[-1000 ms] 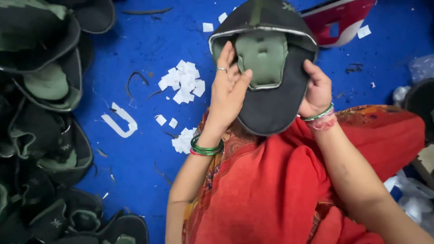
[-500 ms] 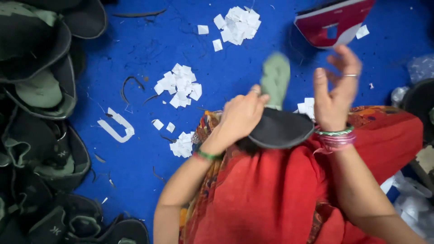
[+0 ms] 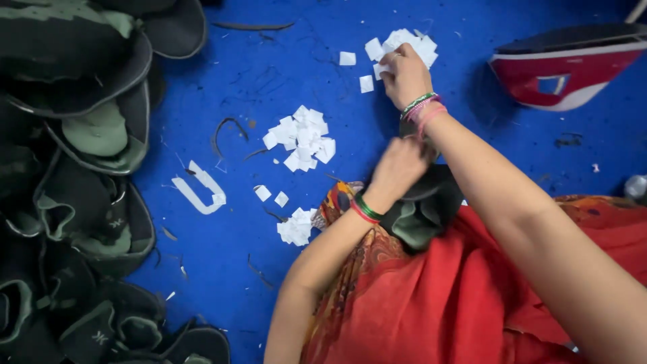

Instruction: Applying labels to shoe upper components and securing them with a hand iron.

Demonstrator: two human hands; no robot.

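My left hand (image 3: 397, 170) grips the black shoe upper (image 3: 431, 202) with its green lining, folded on my red lap. My right hand (image 3: 404, 75) reaches out, fingers closing on a pile of white paper tags (image 3: 404, 46) on the blue bench (image 3: 269, 67). More scattered tags (image 3: 302, 138) lie left of my arms, and stacked uppers (image 3: 81, 168) sit farther left.

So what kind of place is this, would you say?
Probably a small footwear or stitching workshop, worked on the floor: a heap of dark shoe uppers, piles of white paper tags on a blue mat, and a red iron.
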